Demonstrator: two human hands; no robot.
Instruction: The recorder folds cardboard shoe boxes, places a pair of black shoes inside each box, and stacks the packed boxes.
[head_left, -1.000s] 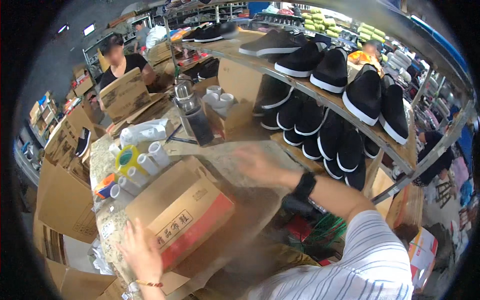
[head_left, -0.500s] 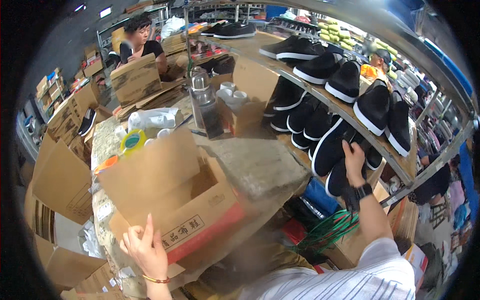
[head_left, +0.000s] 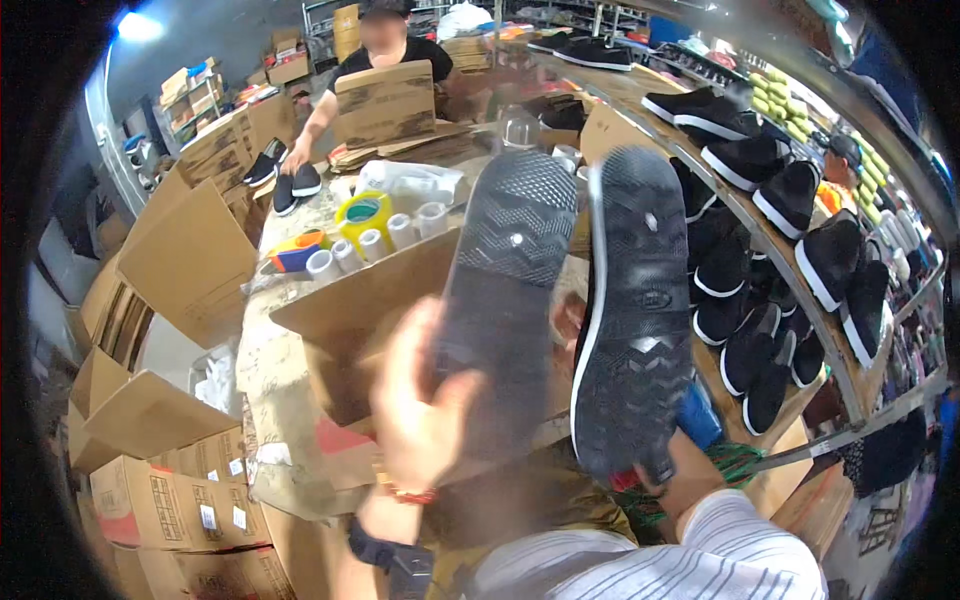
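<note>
Two black slip-on shoes stand upright before me, soles facing me. My left hand, blurred by motion, is at the left shoe, its thumb across the sole and its fingers along the left edge. The right shoe has a white rim down its side. Only some fingers of my right hand show, between the two shoes; the shoes hide the rest, and it seems to hold them from behind. Behind my left hand an open cardboard carton sits on the table.
Rolls of tape and several white paper rolls line the table behind the carton. At right, a metal rack holds many black shoes. Cartons stand at left. Across the table a co-worker touches black shoes.
My right hand has brought the two shoes off the rack to in front of me. My left hand has moved right to the left shoe. My view has turned left, and the co-worker has reached out.
</note>
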